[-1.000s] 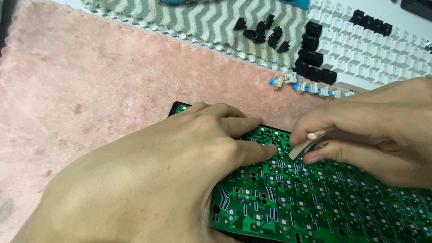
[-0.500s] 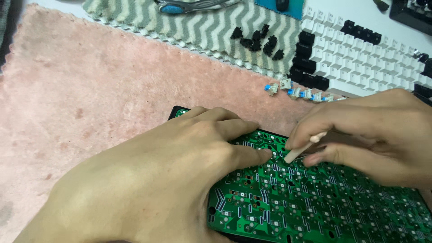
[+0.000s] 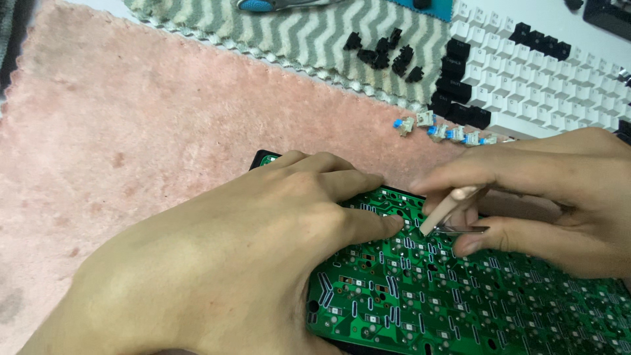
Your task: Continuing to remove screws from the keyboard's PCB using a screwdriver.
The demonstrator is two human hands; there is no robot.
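A green circuit board (image 3: 460, 302) with its soldered underside up lies on a pink fluffy mat (image 3: 131, 131). My left hand (image 3: 250, 250) rests flat on the board's left end, fingers pointing right and pressing it down. My right hand (image 3: 552, 197) comes in from the right and grips a small beige-handled tool with metal tips (image 3: 450, 213). The tool's tip touches the board just right of my left fingertips.
A row of small loose key switches with blue stems (image 3: 447, 130) lies on the mat behind the board. Black loose parts (image 3: 384, 52) sit on a grey zigzag cloth (image 3: 296, 33). A keyboard with white and black keycaps (image 3: 539, 72) lies at the back right.
My right hand and the tool shifted slightly along the board's top edge. The view moved a little. My left hand stays pressed on the board.
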